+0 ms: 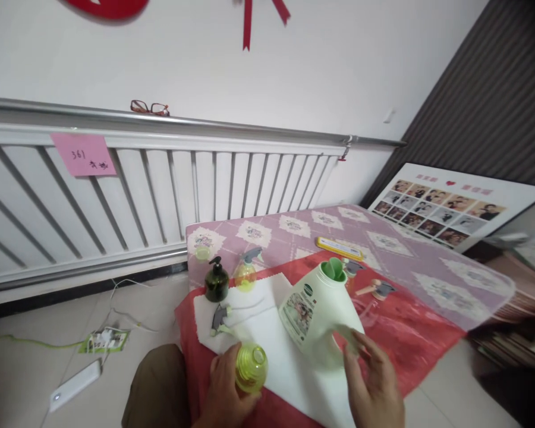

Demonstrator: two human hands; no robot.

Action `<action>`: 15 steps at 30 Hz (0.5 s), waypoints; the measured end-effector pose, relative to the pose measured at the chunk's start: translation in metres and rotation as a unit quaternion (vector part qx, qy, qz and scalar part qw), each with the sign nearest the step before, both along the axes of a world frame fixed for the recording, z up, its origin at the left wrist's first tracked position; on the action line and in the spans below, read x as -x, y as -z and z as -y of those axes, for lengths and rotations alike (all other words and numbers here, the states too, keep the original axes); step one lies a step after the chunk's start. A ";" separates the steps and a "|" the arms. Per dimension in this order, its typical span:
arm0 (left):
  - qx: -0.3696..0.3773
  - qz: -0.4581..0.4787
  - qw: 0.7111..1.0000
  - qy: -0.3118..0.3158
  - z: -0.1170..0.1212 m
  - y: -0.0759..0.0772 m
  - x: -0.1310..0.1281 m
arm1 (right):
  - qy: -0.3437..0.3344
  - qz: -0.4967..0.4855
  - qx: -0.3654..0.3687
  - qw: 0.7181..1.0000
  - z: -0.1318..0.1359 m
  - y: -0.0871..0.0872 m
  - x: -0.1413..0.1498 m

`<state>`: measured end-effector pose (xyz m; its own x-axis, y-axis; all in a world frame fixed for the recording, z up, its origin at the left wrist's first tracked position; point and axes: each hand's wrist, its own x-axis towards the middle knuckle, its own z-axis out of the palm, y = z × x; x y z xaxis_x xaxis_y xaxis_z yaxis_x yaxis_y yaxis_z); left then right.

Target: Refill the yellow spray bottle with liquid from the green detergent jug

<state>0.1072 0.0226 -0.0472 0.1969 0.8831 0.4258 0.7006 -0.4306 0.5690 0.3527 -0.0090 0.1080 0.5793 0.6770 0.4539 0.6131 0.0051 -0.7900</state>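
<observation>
My left hand (232, 386) is wrapped round a yellow-green translucent bottle (251, 367), whose open neck faces up with no sprayer on it. My right hand (374, 374) is beside the handle of a large pale green jug (325, 309), thumb and fingers apart; whether the fingertips touch the handle is hard to see. A green insert or cup (334, 268) fills the jug's mouth. On white paper (276, 291) lies a loose grey trigger sprayer (220, 318) with its thin tube. Behind it are a dark green pump bottle (216, 280) and a yellowish spray bottle (245, 272).
Red plastic sheeting (410, 333) lies over the flowered tablecloth (294, 226). Right of the jug is another spray bottle (377, 297); a yellow case (339, 248) lies behind. A radiator (232, 178) lines the wall. A power strip (75, 384) and cords lie on the floor.
</observation>
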 end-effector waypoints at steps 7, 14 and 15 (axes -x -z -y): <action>0.070 0.031 0.997 0.007 0.003 -0.016 -0.001 | -0.002 -0.239 0.025 0.971 0.004 0.014 -0.032; 0.176 0.084 0.981 -0.004 -0.004 -0.042 -0.027 | -0.077 -0.239 0.062 0.966 -0.015 0.024 -0.042; 0.185 0.085 0.979 -0.006 -0.006 -0.043 -0.032 | -0.077 -0.237 0.069 0.966 -0.018 0.024 -0.043</action>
<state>0.1390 0.0288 -0.0037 0.1399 0.9849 0.1021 0.5855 -0.1654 0.7936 0.3960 0.0092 0.0836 0.5876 0.8069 0.0612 0.1822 -0.0582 -0.9815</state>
